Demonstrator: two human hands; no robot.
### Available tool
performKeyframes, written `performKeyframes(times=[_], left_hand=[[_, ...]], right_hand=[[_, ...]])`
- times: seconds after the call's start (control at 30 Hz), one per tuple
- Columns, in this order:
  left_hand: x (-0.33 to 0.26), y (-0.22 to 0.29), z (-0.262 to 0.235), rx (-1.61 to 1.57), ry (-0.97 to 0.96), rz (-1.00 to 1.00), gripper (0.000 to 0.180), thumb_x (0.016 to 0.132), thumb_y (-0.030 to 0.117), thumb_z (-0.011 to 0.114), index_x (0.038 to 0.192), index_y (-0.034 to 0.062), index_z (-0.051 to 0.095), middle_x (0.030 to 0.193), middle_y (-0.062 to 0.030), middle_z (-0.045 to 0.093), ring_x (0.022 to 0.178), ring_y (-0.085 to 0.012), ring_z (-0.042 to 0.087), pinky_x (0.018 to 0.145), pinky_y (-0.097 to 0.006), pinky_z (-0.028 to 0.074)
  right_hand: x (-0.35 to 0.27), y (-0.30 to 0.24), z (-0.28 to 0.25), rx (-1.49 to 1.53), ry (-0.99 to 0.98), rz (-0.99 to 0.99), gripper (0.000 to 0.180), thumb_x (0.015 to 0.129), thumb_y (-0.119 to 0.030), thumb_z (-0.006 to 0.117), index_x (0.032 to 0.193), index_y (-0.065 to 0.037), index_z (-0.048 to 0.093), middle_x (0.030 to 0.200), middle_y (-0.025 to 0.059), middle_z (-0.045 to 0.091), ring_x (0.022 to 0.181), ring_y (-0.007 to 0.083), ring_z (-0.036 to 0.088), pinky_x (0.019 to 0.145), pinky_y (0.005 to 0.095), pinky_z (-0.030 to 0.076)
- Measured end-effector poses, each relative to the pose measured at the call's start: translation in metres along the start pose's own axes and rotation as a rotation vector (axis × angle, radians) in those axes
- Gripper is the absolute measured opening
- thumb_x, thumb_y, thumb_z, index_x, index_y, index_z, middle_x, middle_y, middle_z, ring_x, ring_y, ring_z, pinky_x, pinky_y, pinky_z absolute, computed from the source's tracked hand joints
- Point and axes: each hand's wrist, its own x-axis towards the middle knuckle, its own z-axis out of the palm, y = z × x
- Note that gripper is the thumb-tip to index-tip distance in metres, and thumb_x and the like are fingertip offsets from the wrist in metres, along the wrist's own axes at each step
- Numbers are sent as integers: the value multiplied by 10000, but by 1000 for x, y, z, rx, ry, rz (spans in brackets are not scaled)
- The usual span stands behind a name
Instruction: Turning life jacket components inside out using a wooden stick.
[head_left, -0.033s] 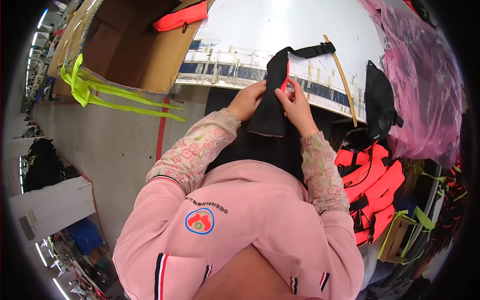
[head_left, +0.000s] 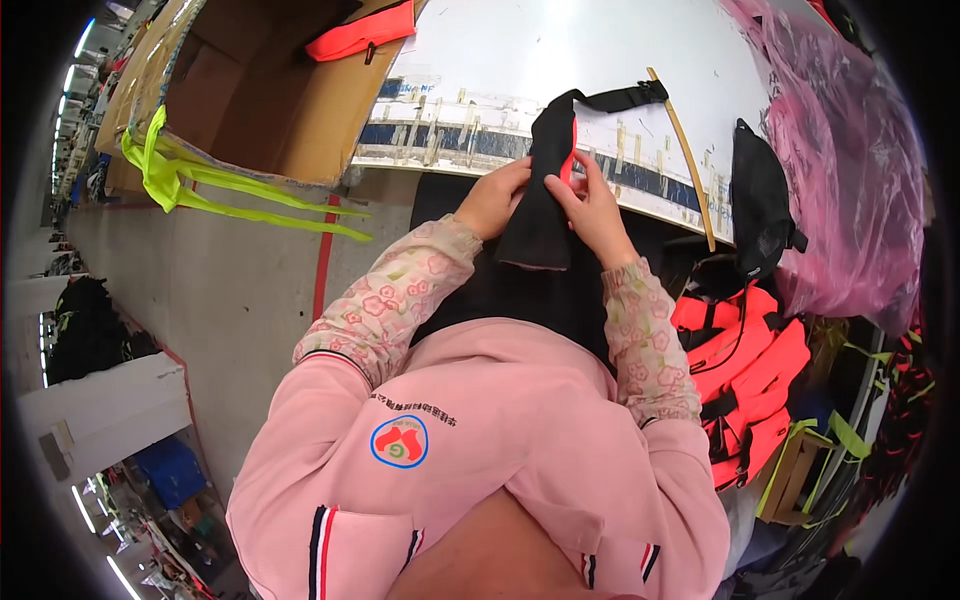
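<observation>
A black fabric piece (head_left: 545, 190) with a thin red edge hangs over the near edge of the white worktable (head_left: 520, 60). My left hand (head_left: 492, 198) grips its left side, and my right hand (head_left: 590, 205) pinches its right side by the red edge. A black strap (head_left: 625, 97) runs from the top of the piece out onto the table. Both forearms wear floral sleeve covers over a pink top.
A slim wooden stick (head_left: 688, 150) and a black mesh pouch (head_left: 760, 195) lie on the table's right. Pink plastic sheeting (head_left: 850, 150) covers the far right. Orange vests (head_left: 745, 370) pile at the lower right. A cardboard box (head_left: 250, 100) with yellow-green straps (head_left: 200, 180) stands at the left.
</observation>
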Motion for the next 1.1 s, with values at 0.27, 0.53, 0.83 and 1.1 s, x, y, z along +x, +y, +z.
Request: performKeyframes(times=[0.27, 0.53, 0.83, 1.1], left_hand=[[12, -1, -17, -28, 93, -79, 315, 851, 101, 526, 1155, 22, 514, 1101, -128, 574, 1040, -197, 550, 863, -280, 428], [-18, 18, -37, -930, 45, -631, 313, 876, 161, 500, 1158, 28, 469, 1127, -101, 516, 956, -186, 580, 805, -296, 478], [-32, 22, -9, -946, -31, -780, 305, 852, 146, 482, 1142, 54, 453, 1045, -98, 567, 896, -207, 599, 764, -322, 499], [-20, 27, -1, -1037, 19, -884, 304, 901, 257, 448, 1083, 22, 512, 990, -122, 606, 836, -208, 622, 710, -316, 519]], right_hand=[[26, -15, 12, 1, 31, -155, 512, 742, -83, 607, 1218, -32, 425, 894, 120, 601, 750, 194, 604, 673, 296, 482], [58, -3, 4, -9, 259, -201, 469, 756, -93, 589, 1204, -70, 451, 894, 117, 608, 712, 205, 601, 663, 315, 483], [58, 7, 19, -150, 248, -218, 400, 775, -105, 552, 1167, -72, 482, 879, 152, 591, 781, 286, 585, 712, 370, 463], [58, 10, 22, -222, 335, -316, 380, 811, -81, 533, 1186, -92, 474, 876, 114, 610, 673, 180, 595, 626, 298, 475]])
